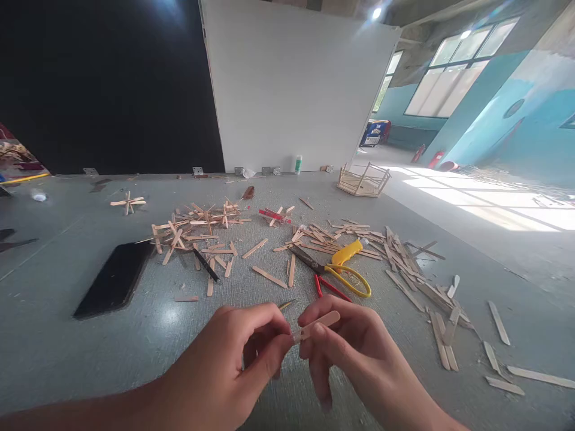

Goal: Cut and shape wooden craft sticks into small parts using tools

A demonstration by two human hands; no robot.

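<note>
L hand (249,353) + R hand (362,341) closest to cam, fingertips nearly meeting, both held over bench (67,365). R's grip: thumb + fingers pinching a short wood stick (330,319), rounded end up-right. L's grip: thumb + index closed on pale bit (296,337) at stick's lower end; can't tell if separate or attached. Step in hand looks like fine fingertip work at that end; next move prob. calls for both pinches steady, parts aligned. Just beyond: scissors (324,268), yellow tool (347,252). Further out: loose sticks (406,266) to R, black slab (114,278) to L.
</note>
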